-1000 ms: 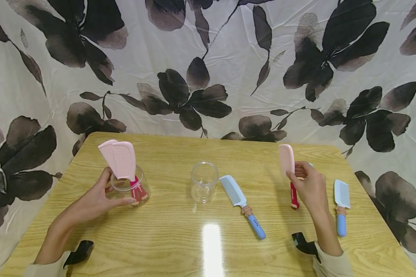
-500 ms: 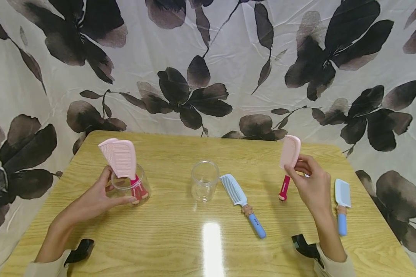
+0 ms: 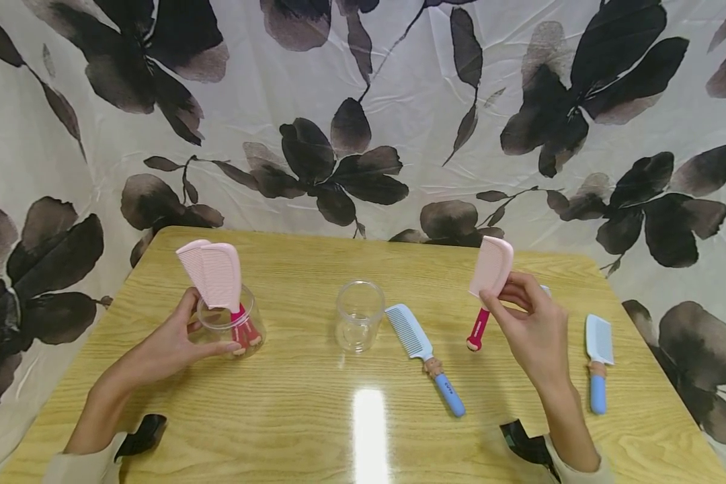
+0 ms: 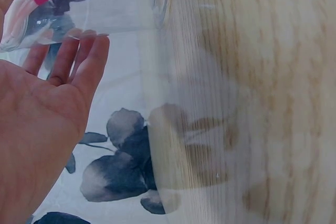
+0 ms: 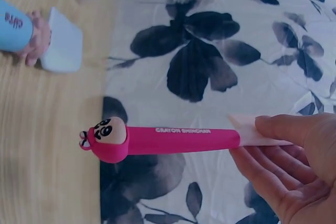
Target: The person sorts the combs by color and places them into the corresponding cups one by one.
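The pink comb (image 3: 493,265) is held up to the right of the middle cup (image 3: 359,316), leaning, with its handle end pointing down and toward that cup. The right hand (image 3: 535,319) has a pinching grip on it, near the top of the handle. A second ago the comb was farther from the middle cup; now it is a bit nearer. I think that means the picking-up is done and the carrying has begun.

Left of the middle cup, the left hand (image 3: 172,346) has its grip around the left cup (image 3: 255,310), where two pink combs (image 3: 220,275) stand handles down.

Just right of the middle cup, a blue comb (image 3: 432,366) lies on the table (image 3: 302,403). Another blue comb (image 3: 597,366) lies well to its right. Behind the middle cup hangs a flowery cloth (image 3: 248,101).
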`<action>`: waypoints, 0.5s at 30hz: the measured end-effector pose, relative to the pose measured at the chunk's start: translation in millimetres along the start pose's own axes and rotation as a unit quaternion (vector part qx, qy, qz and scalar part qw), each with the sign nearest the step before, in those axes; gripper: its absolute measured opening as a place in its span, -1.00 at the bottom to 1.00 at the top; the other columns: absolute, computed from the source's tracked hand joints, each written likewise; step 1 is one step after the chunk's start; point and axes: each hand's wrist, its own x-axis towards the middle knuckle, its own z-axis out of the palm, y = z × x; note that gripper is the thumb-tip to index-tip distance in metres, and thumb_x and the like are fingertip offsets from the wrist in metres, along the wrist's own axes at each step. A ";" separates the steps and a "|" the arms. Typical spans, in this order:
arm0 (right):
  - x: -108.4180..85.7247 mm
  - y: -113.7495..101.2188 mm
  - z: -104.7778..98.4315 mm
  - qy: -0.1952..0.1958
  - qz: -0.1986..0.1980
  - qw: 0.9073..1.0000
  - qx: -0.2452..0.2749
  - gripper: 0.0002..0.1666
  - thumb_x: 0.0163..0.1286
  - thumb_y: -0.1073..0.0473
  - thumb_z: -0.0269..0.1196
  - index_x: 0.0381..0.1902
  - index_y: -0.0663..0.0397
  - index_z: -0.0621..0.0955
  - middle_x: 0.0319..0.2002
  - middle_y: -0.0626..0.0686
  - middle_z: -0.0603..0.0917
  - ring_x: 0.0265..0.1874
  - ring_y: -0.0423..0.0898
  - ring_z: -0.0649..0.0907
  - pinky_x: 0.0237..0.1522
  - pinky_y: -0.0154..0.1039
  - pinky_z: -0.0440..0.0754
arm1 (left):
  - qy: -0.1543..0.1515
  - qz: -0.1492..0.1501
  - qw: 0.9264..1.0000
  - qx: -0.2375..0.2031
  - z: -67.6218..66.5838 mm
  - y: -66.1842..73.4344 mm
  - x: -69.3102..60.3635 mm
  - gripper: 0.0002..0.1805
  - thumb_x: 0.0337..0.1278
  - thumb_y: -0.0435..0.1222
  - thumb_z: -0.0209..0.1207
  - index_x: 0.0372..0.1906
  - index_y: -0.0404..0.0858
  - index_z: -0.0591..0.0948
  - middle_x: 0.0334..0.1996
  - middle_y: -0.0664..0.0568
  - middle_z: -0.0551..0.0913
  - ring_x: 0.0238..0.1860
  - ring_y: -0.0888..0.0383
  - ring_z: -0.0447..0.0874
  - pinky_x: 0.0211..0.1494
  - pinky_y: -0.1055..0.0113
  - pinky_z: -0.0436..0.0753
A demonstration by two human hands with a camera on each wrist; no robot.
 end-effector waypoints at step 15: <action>-16.2 -27.1 26.0 -0.054 0.002 0.995 0.085 -0.57 0.15 0.53 0.48 0.00 0.39 0.64 -0.13 0.23 0.76 -0.20 -0.34 0.74 -0.22 -0.38 0.74 | -0.003 0.010 1.000 0.000 0.4 -3.8 0.0 0.21 0.15 -0.25 0.48 0.61 -0.20 -0.20 0.52 -0.35 -0.01 0.52 -0.48 -0.05 0.34 -0.60 0.08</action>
